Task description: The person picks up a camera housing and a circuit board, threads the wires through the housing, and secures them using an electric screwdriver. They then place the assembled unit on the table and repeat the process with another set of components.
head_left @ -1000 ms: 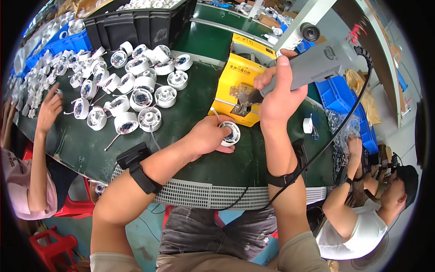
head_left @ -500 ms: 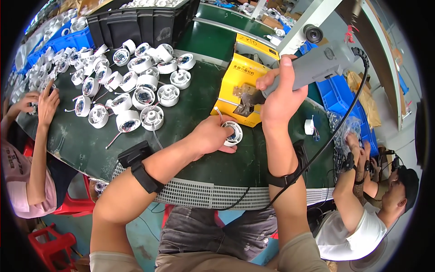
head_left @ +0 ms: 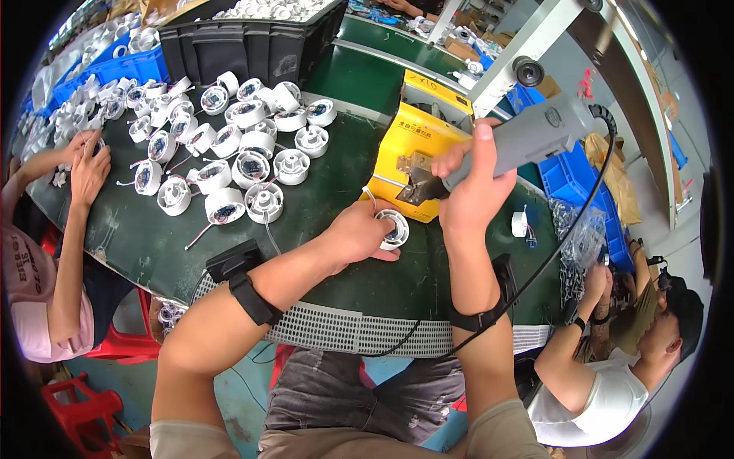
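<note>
My left hand [head_left: 358,230] is closed around a round white plastic housing [head_left: 394,230] with a small circuit board inside, held low over the green table. A thin wire rises from behind its fingers. Wrapped in my right hand [head_left: 479,190] is a grey electric screwdriver [head_left: 527,136], tilted so that its front end points down and left. That end is at the metal bracket [head_left: 419,180] on the front of a yellow screw feeder [head_left: 415,138]; whether it touches cannot be made out. The feeder stands just beyond the housing.
Several similar white housings [head_left: 251,168] with wires spread across the left of the table. A black crate [head_left: 245,50] of white parts stands behind them. The screwdriver's black cable [head_left: 585,210] hangs past my right forearm. One loose housing [head_left: 519,223] lies at right. Co-workers sit on both sides.
My right hand has lowered slightly with the screwdriver at the feeder. My left hand keeps its hold on the housing. The whole view has shifted a little, and both co-workers' hands have moved.
</note>
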A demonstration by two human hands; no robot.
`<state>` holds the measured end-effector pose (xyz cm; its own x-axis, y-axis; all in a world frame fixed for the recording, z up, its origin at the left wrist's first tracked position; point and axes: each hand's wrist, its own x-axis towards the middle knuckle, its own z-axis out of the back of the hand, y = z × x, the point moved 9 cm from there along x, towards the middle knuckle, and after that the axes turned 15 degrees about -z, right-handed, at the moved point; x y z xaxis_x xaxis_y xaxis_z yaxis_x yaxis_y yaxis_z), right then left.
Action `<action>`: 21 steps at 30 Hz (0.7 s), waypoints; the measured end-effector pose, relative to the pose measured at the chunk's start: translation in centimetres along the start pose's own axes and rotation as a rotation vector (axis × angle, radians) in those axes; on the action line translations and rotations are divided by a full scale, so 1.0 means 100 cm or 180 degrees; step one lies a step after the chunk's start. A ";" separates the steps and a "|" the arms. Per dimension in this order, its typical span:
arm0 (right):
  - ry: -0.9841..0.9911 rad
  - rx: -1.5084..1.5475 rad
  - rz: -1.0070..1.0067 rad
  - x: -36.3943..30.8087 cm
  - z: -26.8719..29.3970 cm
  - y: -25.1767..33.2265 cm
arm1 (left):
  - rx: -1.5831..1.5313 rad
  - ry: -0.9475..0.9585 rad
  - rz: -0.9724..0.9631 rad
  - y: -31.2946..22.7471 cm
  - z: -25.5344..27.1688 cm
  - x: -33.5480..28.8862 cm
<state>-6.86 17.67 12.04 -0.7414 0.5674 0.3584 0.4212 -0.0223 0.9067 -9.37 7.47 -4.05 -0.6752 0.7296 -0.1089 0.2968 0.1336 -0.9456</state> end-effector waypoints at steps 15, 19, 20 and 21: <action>0.0408 0.0115 -0.0529 -0.031 -0.004 -0.025 | 0.0053 0.0059 -0.0003 -0.001 -0.001 -0.002; 0.0439 0.0107 -0.0502 -0.031 -0.005 -0.024 | 0.0058 0.0084 -0.0037 -0.003 -0.004 -0.001; 0.0460 0.0109 -0.0527 -0.031 -0.006 -0.025 | 0.0029 0.0076 -0.0036 -0.002 -0.003 -0.001; 0.0456 0.0104 -0.0527 -0.031 -0.006 -0.025 | 0.0026 0.0081 -0.0034 -0.003 -0.004 0.000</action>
<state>-5.94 15.50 8.77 -0.8674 0.4384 0.2353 0.3026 0.0893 0.9489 -9.19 7.65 -3.68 -0.6609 0.7450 -0.0909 0.2840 0.1361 -0.9491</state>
